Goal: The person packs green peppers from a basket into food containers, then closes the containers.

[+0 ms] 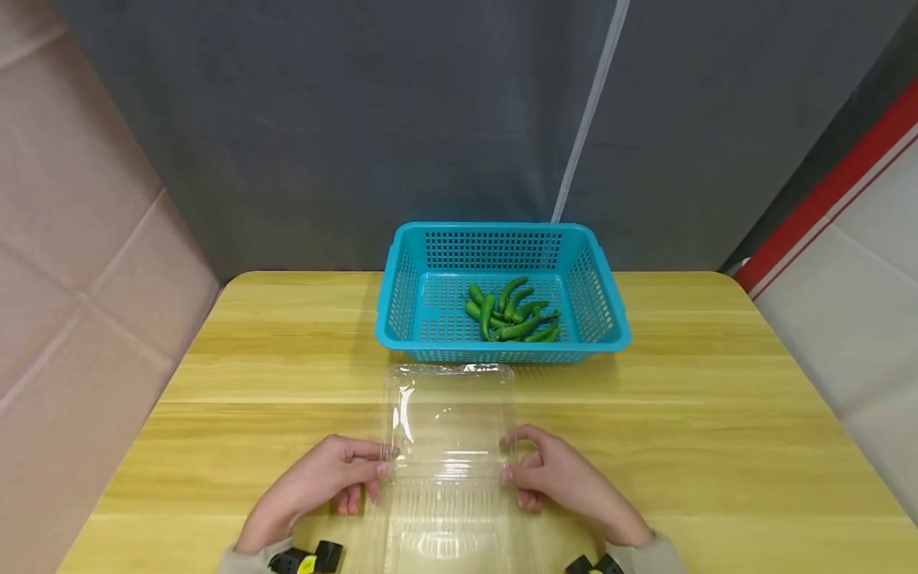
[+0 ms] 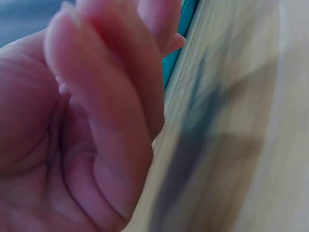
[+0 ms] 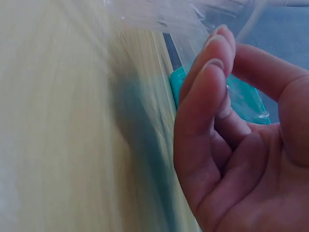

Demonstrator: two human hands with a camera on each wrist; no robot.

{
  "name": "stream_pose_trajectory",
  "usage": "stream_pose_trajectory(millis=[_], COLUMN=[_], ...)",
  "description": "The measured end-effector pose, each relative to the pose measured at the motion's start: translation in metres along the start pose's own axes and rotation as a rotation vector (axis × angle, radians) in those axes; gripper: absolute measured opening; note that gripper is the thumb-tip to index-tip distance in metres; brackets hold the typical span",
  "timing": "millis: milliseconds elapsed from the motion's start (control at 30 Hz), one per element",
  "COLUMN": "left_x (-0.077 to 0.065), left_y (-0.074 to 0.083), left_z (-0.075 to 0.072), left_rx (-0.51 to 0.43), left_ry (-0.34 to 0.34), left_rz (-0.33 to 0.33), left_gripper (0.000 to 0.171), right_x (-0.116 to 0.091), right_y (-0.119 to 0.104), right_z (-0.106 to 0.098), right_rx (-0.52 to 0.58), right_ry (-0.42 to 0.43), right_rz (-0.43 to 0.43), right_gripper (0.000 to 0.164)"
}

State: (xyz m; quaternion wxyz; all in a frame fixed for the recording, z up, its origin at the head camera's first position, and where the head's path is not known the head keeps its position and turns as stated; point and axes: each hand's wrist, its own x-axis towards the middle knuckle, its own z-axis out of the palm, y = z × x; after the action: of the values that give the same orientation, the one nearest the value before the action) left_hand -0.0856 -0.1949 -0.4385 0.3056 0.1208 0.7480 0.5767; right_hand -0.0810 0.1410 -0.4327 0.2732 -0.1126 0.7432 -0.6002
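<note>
Clear container [image 1: 453, 470], long axis toward basket [image 1: 502, 347]

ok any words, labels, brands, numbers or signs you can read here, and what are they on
No readable text anywhere.
The yellow patch on the black left-wrist device: too small to tell whether it bears print.
The clear container and blue basket: no lettering visible.

Seen from the palm side, the right hand [image 3: 236, 159], fingers bent in toward the thumb — with clear plastic [image 3: 159, 14] at the fingertips, stretching across the top. Beyond the hand, part of a teal basket [image 3: 177, 79] and grey cloth [image 3: 287, 34]. At left, wooden tabletop [image 3: 63, 121] — crossed by a long, blurred shadow [image 3: 145, 150].
</note>
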Motion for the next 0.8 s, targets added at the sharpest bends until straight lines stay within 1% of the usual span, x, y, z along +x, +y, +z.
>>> stream_pose_trajectory(millis=[133,267,500,600,733,800], left_x=[-0.002,-0.003,-0.003,-0.002,0.001,0.002], left_y=[0.0,0.001,0.005,0.004,0.004,0.005], left_z=[0.0,0.0,0.001,0.0,0.0,0.0], left_rx=[-0.001,0.011,0.019,0.023,0.019,0.018], left_ry=[-0.002,0.017,0.105,0.14,0.179,0.201], left_rz=[0.012,0.02,-0.004,0.016,0.038,0.043], left_gripper=[0.039,0.041,0.044,0.045,0.045,0.045], right_x=[-0.002,-0.003,0.003,0.006,0.004,0.006], right_y=[0.0,-0.002,-0.007,-0.009,-0.025,-0.025], right_z=[0.001,0.002,0.003,0.003,0.005,0.004], right_rx=[0.02,0.019,-0.035,-0.058,-0.088,-0.097], right_ry=[-0.029,-0.026,0.024,0.045,0.058,0.062], right_rz=[-0.017,-0.032,-0.058,-0.065,-0.074,-0.083], right_gripper=[0.043,0.042,0.046,0.047,0.043,0.043])
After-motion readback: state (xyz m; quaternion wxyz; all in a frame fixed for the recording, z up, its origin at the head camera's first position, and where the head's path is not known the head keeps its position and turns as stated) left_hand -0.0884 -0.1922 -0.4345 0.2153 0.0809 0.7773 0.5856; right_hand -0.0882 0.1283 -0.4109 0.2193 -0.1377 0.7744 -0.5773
